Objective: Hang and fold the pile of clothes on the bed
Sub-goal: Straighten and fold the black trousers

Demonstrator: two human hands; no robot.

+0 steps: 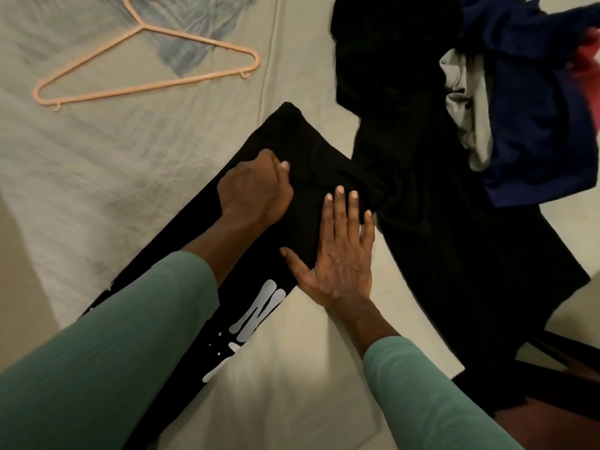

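Left hand (256, 186): fingers curled, gripping the black garment (303, 206) near its far end.
Right hand (341, 258): flat, fingers straight, pressing the same cloth just beside the left.
Garment: a long strip with white print, lying diagonally on the bed (97, 196), centre.
Pile (519, 118): dark clothes, far right.
Hanger (146, 69): pink, far left.

L sleeve (97, 368), green ribbed knit, lower L. R sleeve (431, 401), same, lower R. Blue-grey print patch (181, 37), top L, faded. Brown surface (552, 427), bottom R corner, id. unclear.
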